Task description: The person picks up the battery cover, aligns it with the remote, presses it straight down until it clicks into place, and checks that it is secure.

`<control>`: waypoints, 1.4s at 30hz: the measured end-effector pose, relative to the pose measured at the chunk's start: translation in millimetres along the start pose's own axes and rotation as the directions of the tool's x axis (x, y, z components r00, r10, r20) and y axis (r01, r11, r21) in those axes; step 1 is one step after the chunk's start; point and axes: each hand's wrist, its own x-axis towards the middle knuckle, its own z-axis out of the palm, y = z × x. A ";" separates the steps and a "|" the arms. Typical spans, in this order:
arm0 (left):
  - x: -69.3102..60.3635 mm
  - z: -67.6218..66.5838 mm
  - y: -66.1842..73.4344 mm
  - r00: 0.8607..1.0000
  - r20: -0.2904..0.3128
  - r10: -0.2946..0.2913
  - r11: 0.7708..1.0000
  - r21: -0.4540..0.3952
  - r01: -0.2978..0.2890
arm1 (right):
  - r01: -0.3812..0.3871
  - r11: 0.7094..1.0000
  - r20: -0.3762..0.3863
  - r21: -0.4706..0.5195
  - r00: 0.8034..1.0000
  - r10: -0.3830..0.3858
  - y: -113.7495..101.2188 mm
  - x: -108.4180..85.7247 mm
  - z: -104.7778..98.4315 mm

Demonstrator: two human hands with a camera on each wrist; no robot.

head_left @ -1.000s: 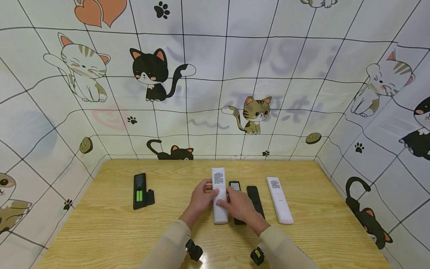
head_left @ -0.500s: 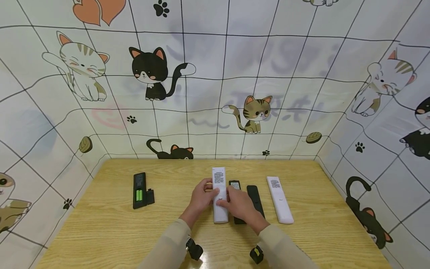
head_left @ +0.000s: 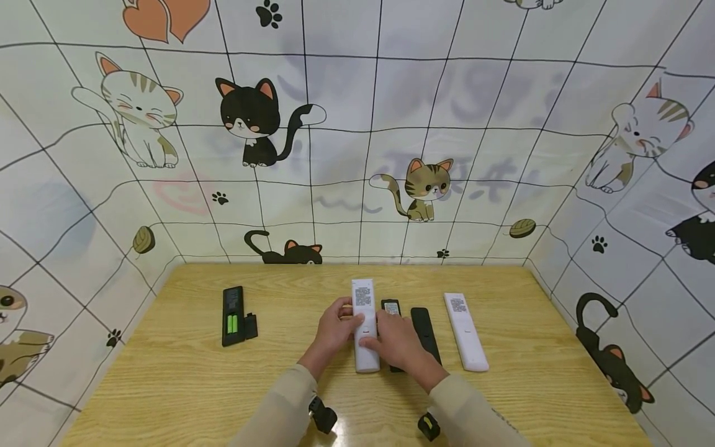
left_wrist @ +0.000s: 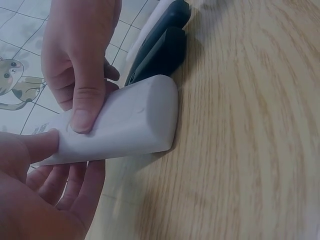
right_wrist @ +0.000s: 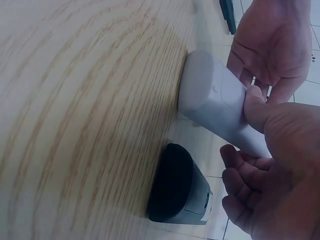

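Observation:
A white remote control (head_left: 366, 359) lies back side up between the two hands, its printed label at the far end. My left hand (head_left: 333, 329) grips its left edge, thumb on top and fingers underneath, as the left wrist view shows. From the other side my right hand (head_left: 403, 340) holds it, the thumb (left_wrist: 86, 107) pressing on the back cover and the fingers curled by the right edge. In the right wrist view the remote's near end (right_wrist: 196, 85) is at the tabletop; its cover looks closed. A black remote (head_left: 392, 306) lies partly hidden beneath my right hand.
Right of the hands lie another black remote (head_left: 424, 329) and a second white remote (head_left: 466, 335). At the left, a black remote (head_left: 229, 301) has its compartment uncovered, showing green batteries (head_left: 231, 324), with the loose cover (head_left: 251, 326) beside it. A cat-patterned cloth (head_left: 346, 155) surrounds the wooden table (head_left: 167, 385).
The white remote has tilted very slightly between the hands, and the right thumb has shifted a little. Both hands keep their places, and the other remotes stay where they were.

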 end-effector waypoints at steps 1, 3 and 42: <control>0.3 -0.2 -0.3 1.000 -0.001 -0.003 1.000 0.000 0.003 | 0.003 1.000 0.002 -0.004 1.000 -0.003 -0.2 -0.2 -0.1; 1.4 -0.5 -1.7 1.000 -0.003 -0.008 1.000 0.007 0.008 | 0.005 1.000 0.011 -0.007 1.000 -0.005 -0.5 -0.6 -0.1; -2.0 -1.1 1.6 0.999 0.020 0.040 0.999 0.023 -0.040 | -0.033 0.999 -0.092 -0.039 0.995 0.029 -2.9 -0.2 1.7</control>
